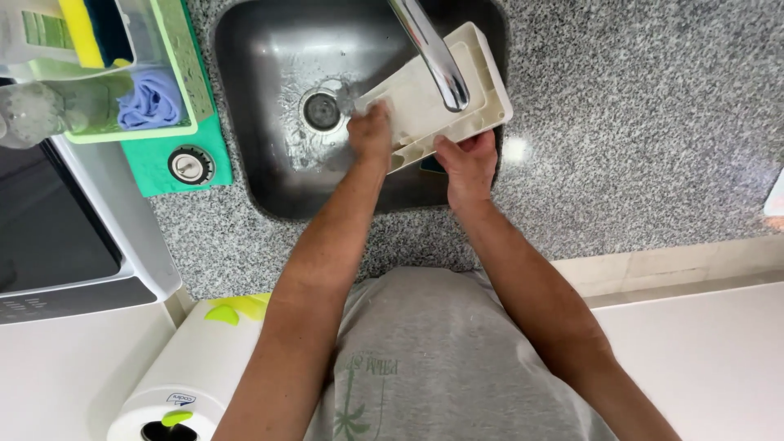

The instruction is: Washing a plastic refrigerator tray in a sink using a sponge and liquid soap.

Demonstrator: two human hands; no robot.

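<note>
Cream rectangular plastic tray held tilted over steel sink, under chrome tap spout. Long axis runs from my left hand, at lower end near drain, up to far right corner. Left grip closed over tray's lower end; right hand pinches near long edge. Spout crosses above tray, closest obstacle. Left of grips: green caddy with blue cloth, yellow sponge. Speckled granite surface all round; paper roll near my body.
</note>
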